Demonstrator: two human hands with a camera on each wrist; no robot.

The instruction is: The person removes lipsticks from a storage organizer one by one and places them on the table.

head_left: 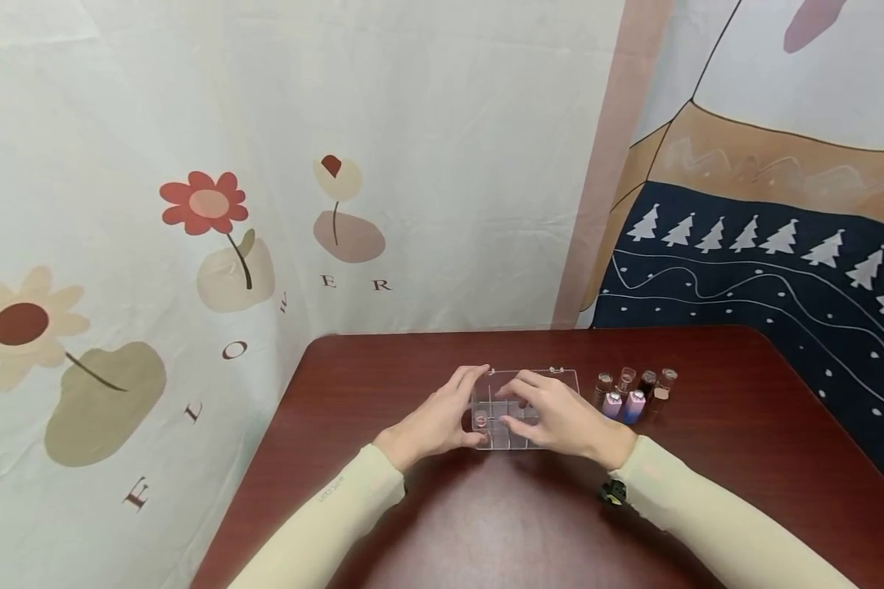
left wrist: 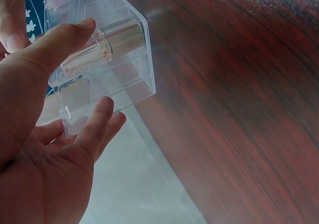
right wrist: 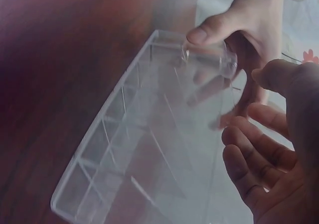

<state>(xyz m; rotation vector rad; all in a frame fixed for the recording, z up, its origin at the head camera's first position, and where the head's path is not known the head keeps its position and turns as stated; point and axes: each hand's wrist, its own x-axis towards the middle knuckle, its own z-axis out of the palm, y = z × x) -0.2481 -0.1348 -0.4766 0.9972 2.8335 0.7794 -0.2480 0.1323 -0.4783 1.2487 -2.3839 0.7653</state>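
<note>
A clear plastic compartment box (head_left: 517, 442) lies on the table with its lid raised at the back. My left hand (head_left: 435, 419) grips its left end, thumb at the front and fingers at the far side. Under that thumb, a small clear glass vial (left wrist: 105, 50) lies in an end compartment, as the left wrist view shows. Over the right part of the box hovers my right hand (head_left: 560, 415), its fingers loosely bent and nothing between them. From the right wrist view, those fingertips (right wrist: 234, 159) are beside the box, near the vial's end.
To the right of the box stands a group of small glass bottles (head_left: 626, 379), some with dark contents. Two pink-and-blue bottles (head_left: 634, 406) are in front of them. The dark red wooden table (head_left: 486, 523) meets printed curtains (head_left: 442, 164) behind.
</note>
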